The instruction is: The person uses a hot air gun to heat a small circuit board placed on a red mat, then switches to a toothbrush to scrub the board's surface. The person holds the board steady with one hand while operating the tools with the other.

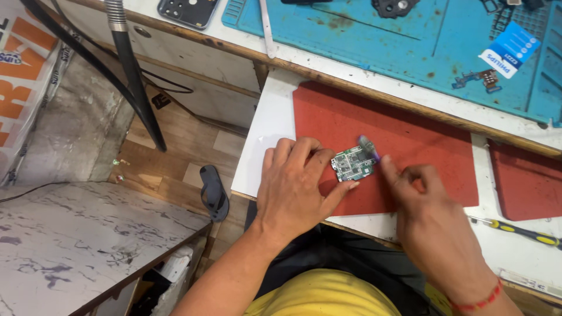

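While the small green circuit board (352, 163) lies flat on the red mat (410, 140), it is steadied by the left hand (295, 184), whose fingers are curled over its left edge and whose thumb is stretched out beneath its lower edge, so that the board is pinned to the mat rather than lifted. That hand is thus partly closed, pressing on the board more than gripping it. The right hand (430, 213) is closed in a pinch around a slim purple-tipped tool (369, 147), held like a pen, with its working end laid against the board's upper right corner; the tip is blurred, so it may be a brush or a fine pick, and this cannot be settled. The board appears to be kept on the red mat because the soft surface stops it from sliding under the tool.

The mat rests on a white pull-out shelf (266, 134) below the main bench. On the bench above, a blue work mat (380, 47) carries small dark parts, a flex strip (477, 79) and a blue-and-white card (510, 48), all set well apart from the hands. A yellow-and-black screwdriver (524, 232) lies on the shelf to the right, near the right wrist, where a red thread band (480, 302) is worn. A dark sandal (213, 192) lies on the wooden floor at the left.
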